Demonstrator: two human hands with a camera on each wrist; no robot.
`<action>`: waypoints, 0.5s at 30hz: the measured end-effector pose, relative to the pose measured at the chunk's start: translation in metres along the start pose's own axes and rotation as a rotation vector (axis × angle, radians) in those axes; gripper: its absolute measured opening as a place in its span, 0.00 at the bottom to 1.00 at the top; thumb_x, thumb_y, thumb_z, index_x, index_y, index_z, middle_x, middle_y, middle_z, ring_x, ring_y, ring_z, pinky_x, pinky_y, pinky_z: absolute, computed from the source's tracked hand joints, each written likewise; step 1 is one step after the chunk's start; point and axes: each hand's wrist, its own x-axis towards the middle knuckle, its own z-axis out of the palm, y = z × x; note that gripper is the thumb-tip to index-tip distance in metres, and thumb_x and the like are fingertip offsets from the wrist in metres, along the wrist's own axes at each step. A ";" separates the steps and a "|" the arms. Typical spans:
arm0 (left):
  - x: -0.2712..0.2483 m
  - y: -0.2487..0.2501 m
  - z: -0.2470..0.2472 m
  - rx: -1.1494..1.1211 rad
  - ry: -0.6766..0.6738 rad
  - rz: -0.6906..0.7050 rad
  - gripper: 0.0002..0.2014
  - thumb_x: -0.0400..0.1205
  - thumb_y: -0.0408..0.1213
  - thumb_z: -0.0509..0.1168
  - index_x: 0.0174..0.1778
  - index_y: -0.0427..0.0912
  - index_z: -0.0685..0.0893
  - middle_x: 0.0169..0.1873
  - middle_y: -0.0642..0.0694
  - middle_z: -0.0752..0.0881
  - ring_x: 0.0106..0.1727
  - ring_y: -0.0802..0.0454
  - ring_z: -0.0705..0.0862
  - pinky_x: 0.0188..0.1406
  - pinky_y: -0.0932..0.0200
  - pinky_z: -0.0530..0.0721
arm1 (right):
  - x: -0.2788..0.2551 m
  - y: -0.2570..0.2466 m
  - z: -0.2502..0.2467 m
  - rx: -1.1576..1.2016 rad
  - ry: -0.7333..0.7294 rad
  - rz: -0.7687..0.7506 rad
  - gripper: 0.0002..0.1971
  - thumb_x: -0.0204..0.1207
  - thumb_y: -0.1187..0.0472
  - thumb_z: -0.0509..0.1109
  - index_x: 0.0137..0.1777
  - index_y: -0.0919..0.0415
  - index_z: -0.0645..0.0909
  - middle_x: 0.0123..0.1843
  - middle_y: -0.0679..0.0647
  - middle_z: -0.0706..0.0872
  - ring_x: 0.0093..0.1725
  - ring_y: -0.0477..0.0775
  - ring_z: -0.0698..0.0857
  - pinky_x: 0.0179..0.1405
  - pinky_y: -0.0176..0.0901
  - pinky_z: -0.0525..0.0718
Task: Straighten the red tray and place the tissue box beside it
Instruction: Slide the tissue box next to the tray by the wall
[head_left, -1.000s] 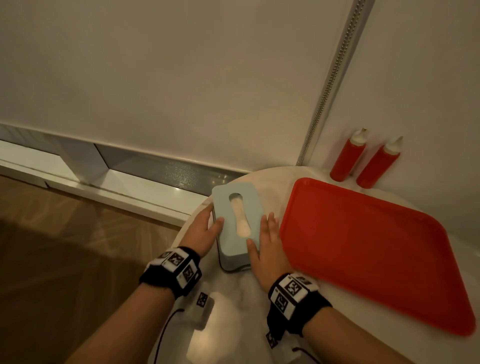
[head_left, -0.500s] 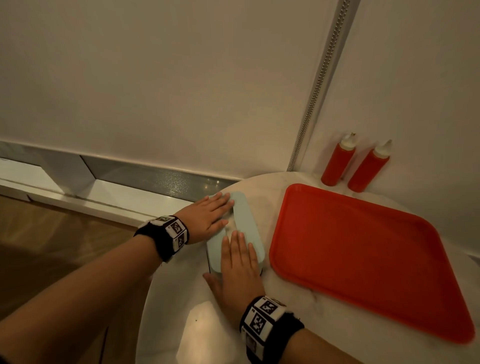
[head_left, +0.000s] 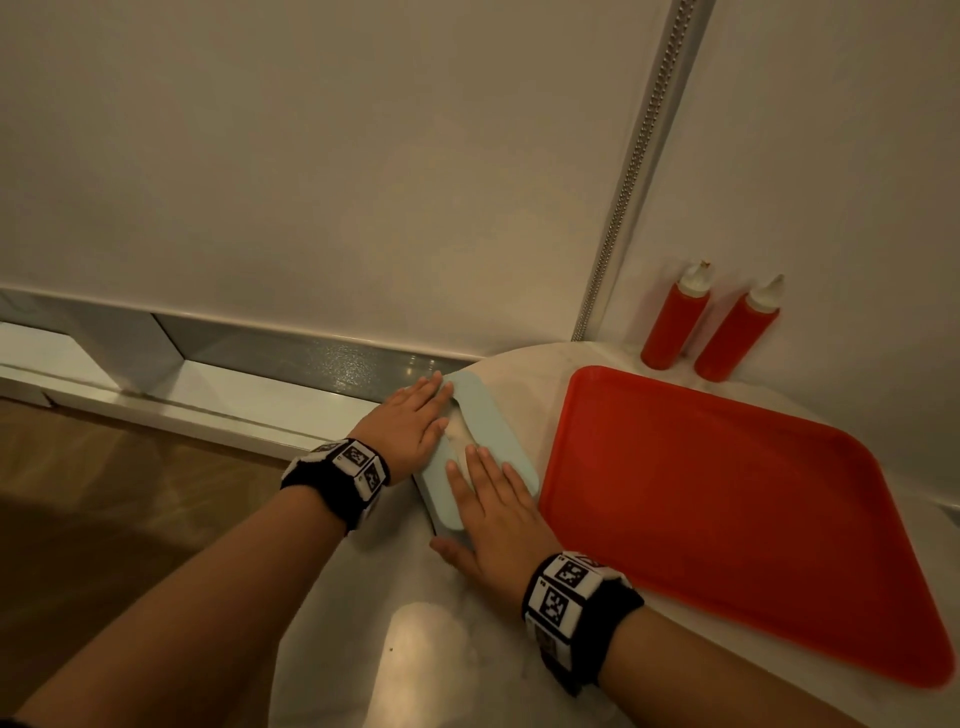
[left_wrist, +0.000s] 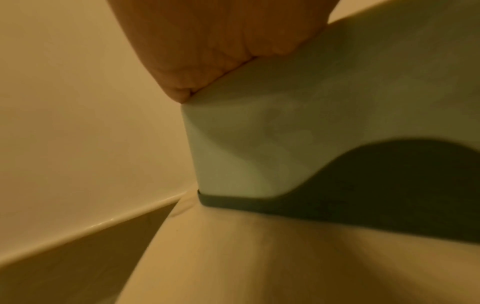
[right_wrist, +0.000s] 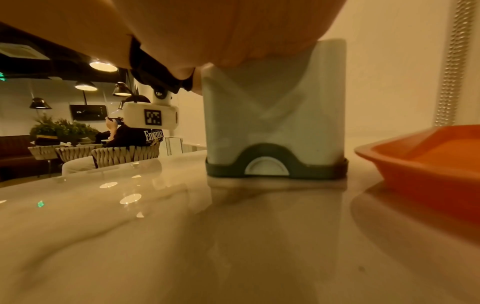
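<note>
The pale blue tissue box (head_left: 488, 431) with a darker base stands on the white marble table (head_left: 395, 613), just left of the red tray (head_left: 727, 499). My left hand (head_left: 415, 421) lies flat on the box's far left top with straight fingers. My right hand (head_left: 493, 509) lies flat on its near end, thumb down at the side. The left wrist view shows the box's corner (left_wrist: 259, 144) under my palm. In the right wrist view, the box's end face (right_wrist: 275, 115) stands beside the tray's rim (right_wrist: 415, 152).
Two red squeeze bottles (head_left: 711, 322) stand against the wall behind the tray. A bead chain (head_left: 634, 166) hangs down the wall. The table's left edge drops to a wooden floor (head_left: 104, 493). In the right wrist view a seated person (right_wrist: 130, 131) and chairs are far off.
Both hands went from gripping the box's sides to lying flat on its top. The box now sits closer to the tray and farther back on the table.
</note>
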 end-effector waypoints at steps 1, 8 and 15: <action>0.000 0.001 0.001 -0.011 0.016 -0.023 0.43 0.70 0.59 0.26 0.81 0.43 0.47 0.83 0.43 0.48 0.84 0.50 0.47 0.80 0.59 0.42 | 0.000 0.002 -0.003 -0.003 -0.011 -0.030 0.43 0.71 0.31 0.32 0.80 0.58 0.40 0.82 0.61 0.41 0.80 0.58 0.38 0.77 0.56 0.35; 0.000 0.009 0.003 -0.049 0.066 -0.183 0.36 0.76 0.53 0.33 0.81 0.41 0.49 0.83 0.40 0.49 0.84 0.49 0.49 0.81 0.56 0.44 | 0.011 0.022 -0.013 -0.138 -0.061 -0.068 0.40 0.70 0.37 0.31 0.80 0.57 0.37 0.83 0.63 0.38 0.81 0.58 0.36 0.73 0.48 0.27; 0.002 0.026 0.006 -0.128 0.148 -0.370 0.28 0.86 0.43 0.44 0.80 0.36 0.49 0.82 0.37 0.50 0.84 0.46 0.48 0.83 0.52 0.45 | 0.021 0.037 -0.027 -0.169 -0.176 -0.015 0.43 0.65 0.39 0.29 0.79 0.61 0.34 0.82 0.63 0.35 0.80 0.57 0.34 0.75 0.53 0.33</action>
